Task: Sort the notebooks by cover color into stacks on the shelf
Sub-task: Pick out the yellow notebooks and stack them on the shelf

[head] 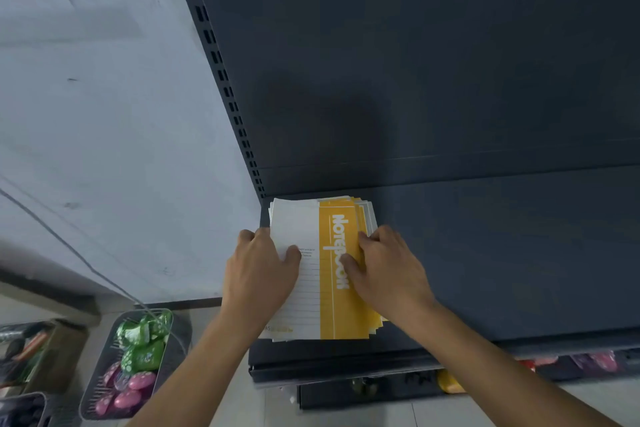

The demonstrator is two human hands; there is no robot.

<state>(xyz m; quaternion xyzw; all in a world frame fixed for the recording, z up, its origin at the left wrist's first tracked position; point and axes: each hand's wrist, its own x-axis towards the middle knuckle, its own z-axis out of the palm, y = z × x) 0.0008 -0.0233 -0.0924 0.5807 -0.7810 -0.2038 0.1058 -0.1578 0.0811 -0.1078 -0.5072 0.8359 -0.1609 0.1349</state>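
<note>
Grey wire basket (104,367) of green and pink packets stands on the floor at the lower left, beside a brown cardboard box (59,354) whose contents are too blurred to tell. Pale wall fills the space above them as far as the dark slotted metal upright (225,87) that marks the left end of the dark grey metal shelf (502,253).

The left hand (263,267) grips the left edge of the stack of yellow-and-white notebooks (322,305), fingers curled round the side and thumb lying on the white part of the top cover. The stack lies flat at the shelf's left end, its far left corner just beside the foot of the upright, its far edge near the back panel (415,62) and its near edge close to the shelf's front lip. Its edges are uneven, fanned slightly on the right. The right hand (388,267) holds that right edge, thumb pressing on the yellow band.

From there the shelf's dark surface runs open to the frame's right border.
</note>
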